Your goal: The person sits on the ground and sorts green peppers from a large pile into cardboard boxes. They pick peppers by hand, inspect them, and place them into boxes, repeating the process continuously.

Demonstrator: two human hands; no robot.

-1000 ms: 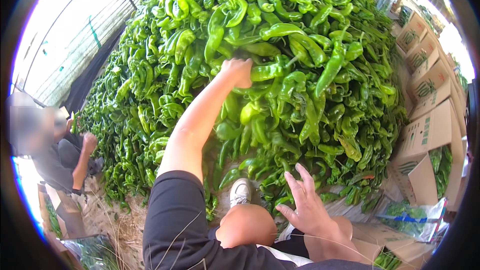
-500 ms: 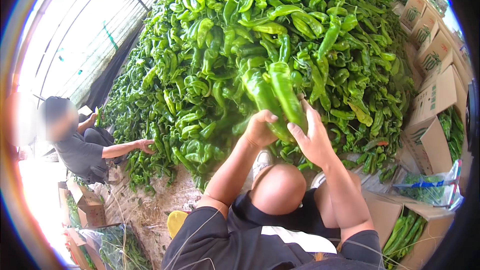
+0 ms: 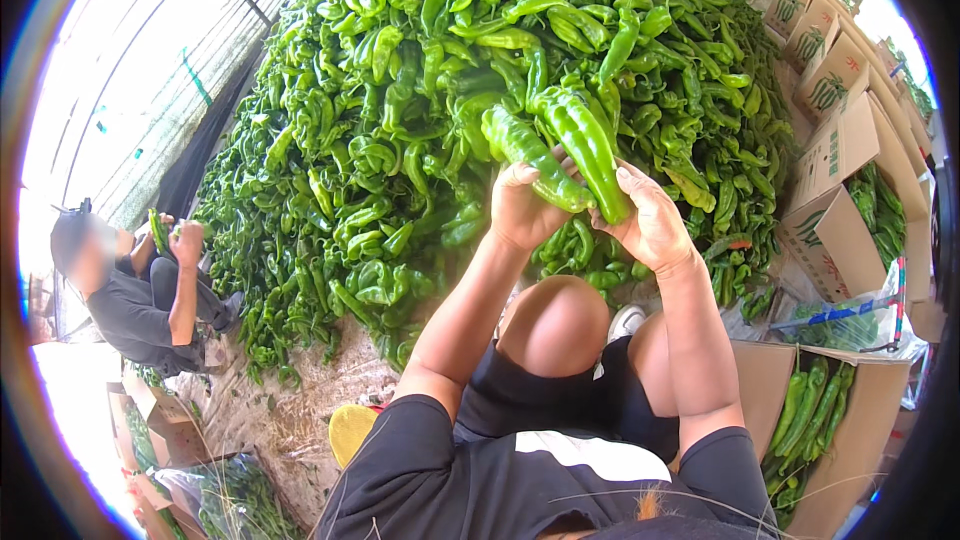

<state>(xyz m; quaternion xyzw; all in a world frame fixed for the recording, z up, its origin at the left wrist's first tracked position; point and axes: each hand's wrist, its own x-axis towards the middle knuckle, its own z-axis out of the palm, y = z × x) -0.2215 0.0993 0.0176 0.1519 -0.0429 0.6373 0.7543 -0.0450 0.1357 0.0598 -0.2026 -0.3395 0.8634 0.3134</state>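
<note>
My left hand (image 3: 525, 205) and my right hand (image 3: 650, 215) are raised close together in front of a large heap of green peppers (image 3: 370, 110), fingers curled round long, glossy green peppers. A crooked pepper (image 3: 525, 150) lies tilted in my left hand, and a straighter, larger one (image 3: 590, 145) in my right. The two peppers point up and away from me, side by side, their lower ends near my palms. Some of my fingers are hidden beneath them.
A co-worker (image 3: 140, 305) squats at the left, holding a pepper (image 3: 160, 232). Cardboard boxes (image 3: 820, 240) line the right, and an open box of peppers (image 3: 850, 420) stands near my right elbow. More boxes (image 3: 170, 420) are at the lower left, beside a yellow object (image 3: 350, 432).
My left hand has come back from the heap and my right has risen from open to holding; both now hold peppers, slightly higher than a moment ago. The co-worker's hands have risen with a pepper.
</note>
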